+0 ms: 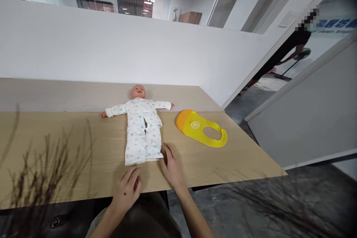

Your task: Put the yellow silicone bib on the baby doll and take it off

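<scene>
A baby doll lies face up on the table, arms stretched out to the sides. It wears a white printed top and matching trousers, whose legs point toward me; its feet are not visible. My right hand is beside the hem of the right-hand trouser leg, thumb and forefinger apart, with the thumb at or very near the hem's corner. Just below the other leg's hem rests my left hand, fingers loosely bent and thumb apart, with nothing visible in it. A yellow and orange bib lies right of the doll.
The wooden table meets a white wall with windows above. At the right, a grey door stands ajar, and a person in dark clothes is beyond it. Blurry dark twig-like shapes overlap the lower corners.
</scene>
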Demonstrator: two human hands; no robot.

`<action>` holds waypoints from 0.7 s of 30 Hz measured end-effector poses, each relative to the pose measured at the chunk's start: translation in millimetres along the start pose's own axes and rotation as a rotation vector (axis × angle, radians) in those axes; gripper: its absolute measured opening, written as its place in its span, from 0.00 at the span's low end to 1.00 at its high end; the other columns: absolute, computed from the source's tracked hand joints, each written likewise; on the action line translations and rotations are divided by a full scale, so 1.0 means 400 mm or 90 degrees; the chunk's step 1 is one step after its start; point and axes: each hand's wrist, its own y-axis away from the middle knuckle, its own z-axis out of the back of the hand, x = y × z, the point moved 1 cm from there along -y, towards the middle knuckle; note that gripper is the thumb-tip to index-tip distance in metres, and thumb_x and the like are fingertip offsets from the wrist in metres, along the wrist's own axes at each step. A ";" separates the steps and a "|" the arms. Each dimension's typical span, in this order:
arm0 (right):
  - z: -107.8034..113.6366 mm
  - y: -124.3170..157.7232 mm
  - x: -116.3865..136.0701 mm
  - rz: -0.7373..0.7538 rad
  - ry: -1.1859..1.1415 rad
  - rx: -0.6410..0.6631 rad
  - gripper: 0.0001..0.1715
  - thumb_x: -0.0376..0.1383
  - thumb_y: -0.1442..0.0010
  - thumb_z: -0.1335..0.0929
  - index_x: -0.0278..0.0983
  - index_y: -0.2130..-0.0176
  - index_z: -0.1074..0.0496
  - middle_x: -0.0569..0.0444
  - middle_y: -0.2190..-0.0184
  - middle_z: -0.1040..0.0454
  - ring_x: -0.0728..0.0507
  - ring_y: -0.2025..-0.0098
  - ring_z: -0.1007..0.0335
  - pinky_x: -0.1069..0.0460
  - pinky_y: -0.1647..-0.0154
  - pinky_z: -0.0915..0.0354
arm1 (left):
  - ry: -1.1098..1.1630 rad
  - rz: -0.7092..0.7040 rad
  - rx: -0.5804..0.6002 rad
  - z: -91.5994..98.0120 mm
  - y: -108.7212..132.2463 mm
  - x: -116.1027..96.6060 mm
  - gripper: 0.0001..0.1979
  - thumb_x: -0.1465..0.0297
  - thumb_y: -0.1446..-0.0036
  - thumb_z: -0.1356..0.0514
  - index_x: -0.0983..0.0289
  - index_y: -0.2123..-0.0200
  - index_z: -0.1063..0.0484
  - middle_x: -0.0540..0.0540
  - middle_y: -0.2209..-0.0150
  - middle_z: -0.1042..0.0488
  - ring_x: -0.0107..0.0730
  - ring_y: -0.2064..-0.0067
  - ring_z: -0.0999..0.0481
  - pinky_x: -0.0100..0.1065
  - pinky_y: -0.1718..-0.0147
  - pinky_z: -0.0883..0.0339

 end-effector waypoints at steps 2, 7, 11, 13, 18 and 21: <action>0.002 -0.003 0.009 0.019 0.039 0.005 0.34 0.35 0.27 0.36 0.37 0.26 0.29 0.35 0.25 0.28 0.30 0.24 0.29 0.30 0.22 0.28 | -0.025 -0.039 0.007 -0.001 -0.011 -0.017 0.19 0.77 0.27 0.45 0.59 0.49 0.14 0.60 0.46 0.11 0.44 0.44 0.10 0.40 0.42 0.14; -0.005 -0.008 0.033 0.050 0.124 -0.009 0.30 0.36 0.25 0.35 0.34 0.29 0.28 0.32 0.29 0.26 0.27 0.25 0.28 0.30 0.25 0.26 | -0.140 -0.042 0.055 -0.007 -0.011 -0.026 0.21 0.78 0.28 0.42 0.63 0.40 0.15 0.66 0.35 0.16 0.53 0.33 0.16 0.47 0.36 0.17; -0.025 -0.014 0.051 0.051 0.159 -0.033 0.31 0.36 0.27 0.34 0.36 0.29 0.29 0.34 0.30 0.24 0.27 0.27 0.27 0.29 0.25 0.27 | -0.186 -0.081 0.110 -0.024 -0.018 -0.026 0.23 0.75 0.27 0.43 0.66 0.35 0.18 0.67 0.34 0.17 0.53 0.32 0.17 0.48 0.33 0.20; -0.033 -0.018 0.058 0.052 0.165 -0.039 0.32 0.35 0.27 0.34 0.36 0.28 0.30 0.34 0.30 0.24 0.28 0.26 0.28 0.28 0.23 0.28 | -0.187 -0.094 0.138 -0.029 -0.035 -0.031 0.22 0.74 0.27 0.43 0.70 0.36 0.17 0.70 0.36 0.16 0.55 0.35 0.15 0.48 0.35 0.19; -0.041 -0.017 0.054 0.058 0.164 -0.049 0.35 0.35 0.28 0.34 0.31 0.26 0.33 0.31 0.27 0.27 0.26 0.24 0.31 0.26 0.22 0.30 | -0.204 -0.044 0.234 0.004 -0.092 -0.044 0.19 0.69 0.23 0.40 0.72 0.40 0.14 0.74 0.41 0.15 0.63 0.40 0.14 0.54 0.40 0.18; -0.044 -0.008 0.038 0.048 0.142 -0.044 0.39 0.35 0.28 0.35 0.31 0.23 0.36 0.30 0.25 0.30 0.26 0.22 0.32 0.26 0.22 0.30 | -0.234 -0.013 0.264 0.038 -0.105 -0.036 0.17 0.66 0.23 0.38 0.69 0.42 0.13 0.73 0.42 0.15 0.66 0.43 0.15 0.56 0.43 0.19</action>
